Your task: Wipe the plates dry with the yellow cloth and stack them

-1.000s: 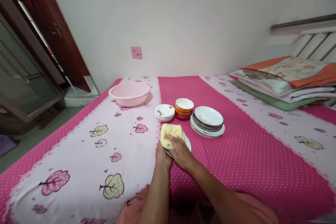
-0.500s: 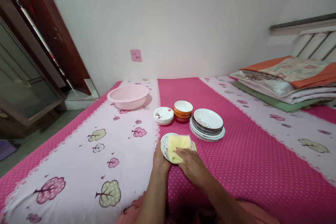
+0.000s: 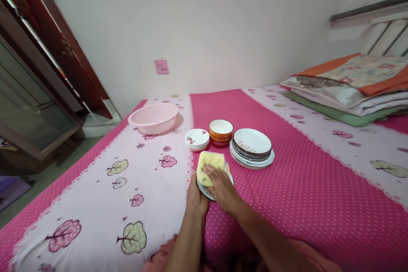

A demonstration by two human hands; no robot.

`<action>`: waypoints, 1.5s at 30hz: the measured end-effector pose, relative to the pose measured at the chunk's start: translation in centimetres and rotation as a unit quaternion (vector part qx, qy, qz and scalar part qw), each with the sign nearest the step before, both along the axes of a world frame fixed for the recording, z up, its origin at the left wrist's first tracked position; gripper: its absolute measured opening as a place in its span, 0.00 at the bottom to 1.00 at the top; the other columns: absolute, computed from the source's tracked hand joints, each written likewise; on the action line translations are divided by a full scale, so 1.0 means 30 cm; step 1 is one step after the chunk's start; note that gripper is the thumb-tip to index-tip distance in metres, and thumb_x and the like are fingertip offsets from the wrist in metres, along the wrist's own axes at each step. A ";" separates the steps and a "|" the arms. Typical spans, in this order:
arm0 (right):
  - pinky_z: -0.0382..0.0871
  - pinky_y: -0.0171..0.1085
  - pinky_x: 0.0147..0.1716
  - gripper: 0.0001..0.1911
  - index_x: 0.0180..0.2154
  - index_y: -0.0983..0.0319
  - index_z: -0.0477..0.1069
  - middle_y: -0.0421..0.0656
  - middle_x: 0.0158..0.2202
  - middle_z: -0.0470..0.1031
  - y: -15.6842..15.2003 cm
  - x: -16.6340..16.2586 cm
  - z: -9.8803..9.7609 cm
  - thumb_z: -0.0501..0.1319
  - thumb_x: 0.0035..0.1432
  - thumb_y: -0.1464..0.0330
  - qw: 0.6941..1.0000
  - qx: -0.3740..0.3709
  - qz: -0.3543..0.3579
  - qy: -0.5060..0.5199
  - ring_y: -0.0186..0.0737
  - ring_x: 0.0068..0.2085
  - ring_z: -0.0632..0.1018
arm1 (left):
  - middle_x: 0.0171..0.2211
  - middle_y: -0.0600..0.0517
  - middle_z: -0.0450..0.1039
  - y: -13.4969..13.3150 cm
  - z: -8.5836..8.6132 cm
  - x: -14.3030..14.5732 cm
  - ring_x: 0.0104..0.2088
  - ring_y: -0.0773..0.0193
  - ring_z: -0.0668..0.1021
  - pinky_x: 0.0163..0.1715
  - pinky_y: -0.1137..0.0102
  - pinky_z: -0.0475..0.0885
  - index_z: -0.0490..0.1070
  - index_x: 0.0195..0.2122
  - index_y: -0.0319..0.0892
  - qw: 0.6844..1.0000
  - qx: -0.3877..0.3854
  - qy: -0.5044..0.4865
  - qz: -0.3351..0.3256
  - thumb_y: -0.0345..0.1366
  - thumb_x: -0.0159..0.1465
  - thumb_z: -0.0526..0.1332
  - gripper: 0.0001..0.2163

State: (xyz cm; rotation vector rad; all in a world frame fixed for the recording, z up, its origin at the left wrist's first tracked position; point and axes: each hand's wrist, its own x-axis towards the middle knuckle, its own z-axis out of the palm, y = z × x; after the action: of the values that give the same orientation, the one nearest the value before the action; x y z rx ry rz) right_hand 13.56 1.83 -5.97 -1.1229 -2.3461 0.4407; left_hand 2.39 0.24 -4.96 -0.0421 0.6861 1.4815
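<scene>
My left hand (image 3: 195,197) grips the near left rim of a small white plate (image 3: 204,190) held just above the bed. My right hand (image 3: 222,187) presses a folded yellow cloth (image 3: 208,164) flat onto the plate's face, fingers closed over the cloth. The cloth covers most of the plate. Just beyond lie a stack of small flowered saucers (image 3: 196,138), stacked orange bowls (image 3: 221,131) and a stack of larger brown-rimmed plates (image 3: 252,145).
A pink plastic basin (image 3: 154,117) sits at the far left of the pink and white bedsheet (image 3: 306,187). Folded blankets (image 3: 347,89) lie at the right by the headboard. A wooden door (image 3: 47,38) stands left of the bed.
The yellow cloth has slid across the plate, first toward me and right, then back up and left. My left hand has kept its hold on the plate.
</scene>
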 end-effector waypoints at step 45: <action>0.65 0.41 0.63 0.25 0.61 0.63 0.71 0.51 0.63 0.74 -0.131 0.014 0.110 0.51 0.67 0.76 0.993 -0.080 0.054 -0.061 0.44 0.63 0.75 | 0.40 0.38 0.84 0.004 0.012 -0.033 0.41 0.48 0.86 0.51 0.56 0.79 0.69 0.63 0.30 0.997 -0.068 -0.024 -0.042 0.47 0.74 0.53 0.27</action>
State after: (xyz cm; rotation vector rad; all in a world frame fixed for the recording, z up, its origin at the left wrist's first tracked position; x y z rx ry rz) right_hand 13.99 -2.09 -2.67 -1.1258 -2.5236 0.6257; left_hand 1.39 0.36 -4.61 -0.1507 0.7397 1.3486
